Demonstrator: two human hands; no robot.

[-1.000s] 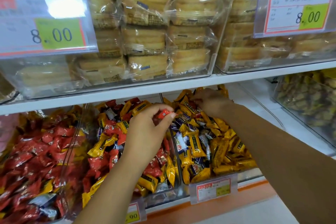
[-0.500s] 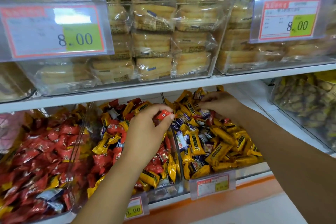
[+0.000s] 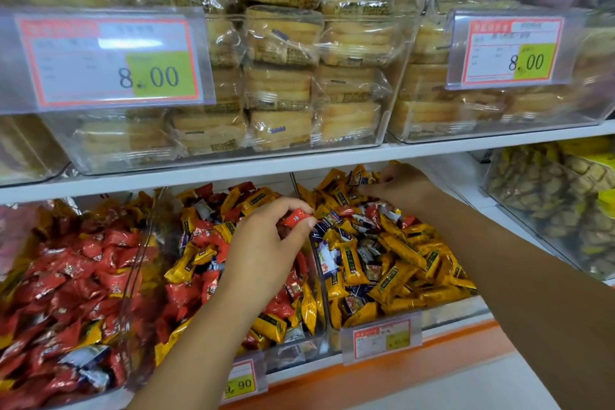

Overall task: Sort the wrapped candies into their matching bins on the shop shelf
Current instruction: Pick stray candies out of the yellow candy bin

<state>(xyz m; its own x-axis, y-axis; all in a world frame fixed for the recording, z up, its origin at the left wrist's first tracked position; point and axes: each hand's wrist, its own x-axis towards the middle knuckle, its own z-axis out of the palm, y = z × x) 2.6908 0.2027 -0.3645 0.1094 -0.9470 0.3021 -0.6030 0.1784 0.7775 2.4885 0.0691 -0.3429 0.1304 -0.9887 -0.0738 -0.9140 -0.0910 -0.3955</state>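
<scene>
My left hand [image 3: 266, 253] hovers over the middle clear bin [image 3: 293, 353] and pinches a red wrapped candy [image 3: 296, 218] between thumb and fingertips, right by the divider to the right bin. The middle bin holds mixed red and yellow candies [image 3: 199, 243]. My right hand [image 3: 402, 185] reaches deep into the right bin [image 3: 449, 313], fingertips among mostly yellow candies [image 3: 399, 263] mixed with blue-white and red ones; its grip is hidden. The left bin [image 3: 139, 263] is filled mainly with red candies [image 3: 66, 283].
A white shelf board [image 3: 299, 163] runs just above the candy bins, bearing clear boxes of wrapped cakes [image 3: 283, 83] and hanging price tags [image 3: 109, 60]. Another clear bin of greenish-yellow sweets [image 3: 549, 203] stands at the far right. Small price tags [image 3: 382, 336] hang on the bin fronts.
Both hands stay about where they were, the left still pinching the red candy. The right hand's fingers have shifted a little at the back of the right bin.
</scene>
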